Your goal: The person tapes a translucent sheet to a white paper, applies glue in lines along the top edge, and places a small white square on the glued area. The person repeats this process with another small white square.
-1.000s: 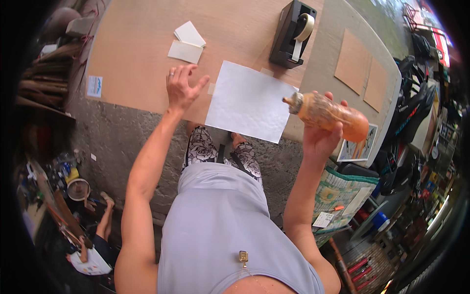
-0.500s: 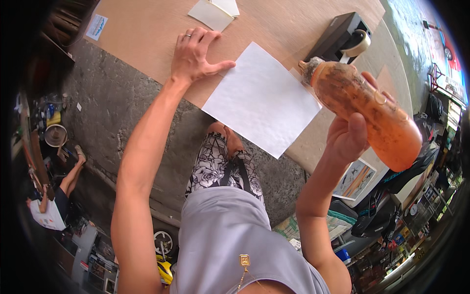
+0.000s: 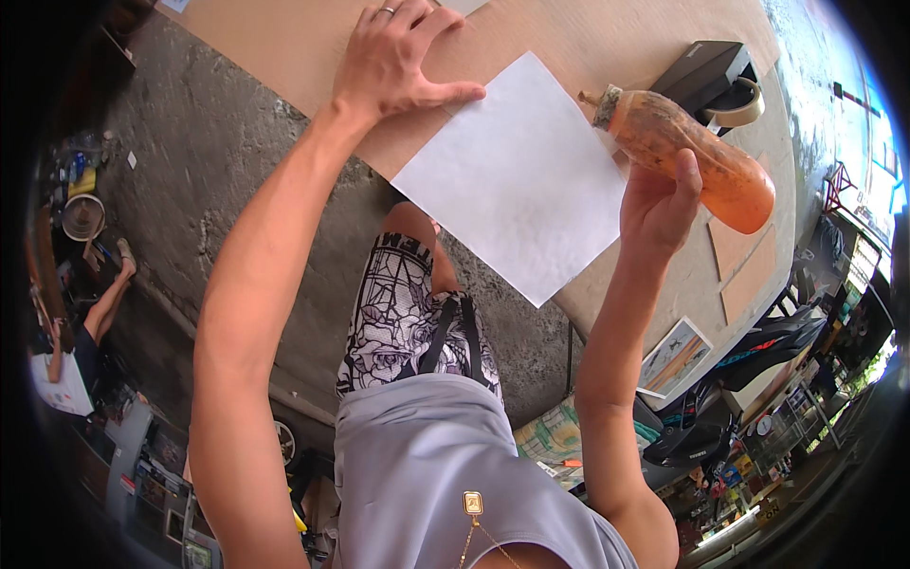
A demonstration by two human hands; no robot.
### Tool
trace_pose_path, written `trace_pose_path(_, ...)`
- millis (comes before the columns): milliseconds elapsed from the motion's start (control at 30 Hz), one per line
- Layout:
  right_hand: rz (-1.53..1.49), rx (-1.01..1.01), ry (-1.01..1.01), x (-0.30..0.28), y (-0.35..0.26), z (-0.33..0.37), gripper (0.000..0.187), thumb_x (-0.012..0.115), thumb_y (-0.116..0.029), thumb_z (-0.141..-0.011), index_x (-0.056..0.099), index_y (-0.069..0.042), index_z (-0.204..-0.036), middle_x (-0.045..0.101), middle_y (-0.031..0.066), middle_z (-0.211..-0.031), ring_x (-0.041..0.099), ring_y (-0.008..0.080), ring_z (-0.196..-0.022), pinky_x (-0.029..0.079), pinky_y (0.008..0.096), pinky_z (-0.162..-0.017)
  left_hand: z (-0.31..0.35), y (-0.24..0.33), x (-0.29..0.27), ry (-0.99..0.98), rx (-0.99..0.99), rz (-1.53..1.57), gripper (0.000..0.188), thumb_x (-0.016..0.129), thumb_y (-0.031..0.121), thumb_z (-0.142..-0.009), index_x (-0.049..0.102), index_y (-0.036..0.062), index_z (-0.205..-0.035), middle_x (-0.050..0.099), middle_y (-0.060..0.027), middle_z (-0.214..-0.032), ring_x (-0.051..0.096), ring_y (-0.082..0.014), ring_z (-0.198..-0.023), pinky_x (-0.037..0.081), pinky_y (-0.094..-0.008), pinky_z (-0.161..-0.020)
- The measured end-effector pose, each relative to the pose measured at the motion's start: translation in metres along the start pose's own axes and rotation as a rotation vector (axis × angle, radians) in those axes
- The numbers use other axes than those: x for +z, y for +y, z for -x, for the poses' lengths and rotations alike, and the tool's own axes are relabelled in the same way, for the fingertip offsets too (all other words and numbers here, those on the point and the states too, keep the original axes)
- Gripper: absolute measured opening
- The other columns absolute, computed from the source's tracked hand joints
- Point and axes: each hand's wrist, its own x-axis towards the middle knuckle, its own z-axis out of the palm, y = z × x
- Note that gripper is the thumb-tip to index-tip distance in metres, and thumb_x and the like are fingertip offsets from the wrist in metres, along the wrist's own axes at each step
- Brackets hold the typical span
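Observation:
A white sheet of paper lies at an angle across the near edge of a brown board, one corner jutting out past it. My left hand rests on the board with fingers spread, its thumb touching the paper's left edge. Off the paper's right side, my right hand grips a translucent orange plastic bottle with a grimy neck and a narrow tip. The bottle is tilted, its tip pointing left and away from me. Most fingers of the right hand are hidden behind it.
A black tape dispenser with a tape roll stands beyond the bottle. Brown board pieces and a small picture lie at the right. A motorcycle is parked nearby. At far left are another person and a bucket.
My right hand has carried the bottle down and away from me, and the bottle now lies closer to level. My left hand keeps its place by the paper's edge. The whole view has shifted slightly.

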Motion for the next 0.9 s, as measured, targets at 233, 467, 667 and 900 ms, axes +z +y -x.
trace_pose_path(233,0.137,-0.081,-0.076,0.014,0.029,-0.013,0.044,0.065,0.006,-0.087,0.049,-0.006,-0.126,0.06,0.0098,-0.119,0.06,0.0239,-0.114,0.05,0.044,-0.103,0.001,-0.008,-0.005,-0.064,-0.026,-0.016,0.073,0.077,0.067,-0.063,0.062,0.0133,-0.111,0.059,-0.007,-0.105,0.056,-0.0289,-0.103,0.043,-0.0449,-0.092)
trace_pose_path(467,0.209,-0.155,-0.079,0.032,0.061,-0.027,0.046,0.069,0.009,-0.083,0.049,-0.006,-0.122,0.06,0.0105,-0.116,0.063,0.023,-0.109,0.057,0.0379,-0.095,0.003,-0.017,-0.008,-0.071,-0.031,-0.018,0.075,0.076,0.068,-0.063,0.062,0.012,-0.111,0.059,-0.0091,-0.106,0.056,-0.0301,-0.104,0.042,-0.0457,-0.093)
trace_pose_path(667,0.252,-0.173,-0.121,0.032,0.072,-0.034,0.047,0.071,0.007,-0.083,0.047,-0.006,-0.122,0.06,0.0092,-0.116,0.064,0.023,-0.107,0.059,0.0386,-0.094,0.004,-0.02,-0.009,-0.073,-0.034,-0.019,0.077,0.075,0.069,-0.063,0.062,0.0109,-0.111,0.059,-0.0108,-0.106,0.056,-0.0311,-0.105,0.042,-0.0464,-0.094)
trace_pose_path(900,0.273,-0.124,-0.104,0.032,0.071,-0.032,0.05,0.071,0.006,-0.082,0.047,-0.007,-0.123,0.06,0.0098,-0.116,0.064,0.0235,-0.107,0.059,0.0411,-0.093,0.008,-0.02,-0.009,-0.085,-0.045,-0.014,0.078,0.075,0.07,-0.063,0.062,0.0097,-0.111,0.059,-0.0129,-0.107,0.055,-0.0322,-0.106,0.041,-0.0471,-0.095)
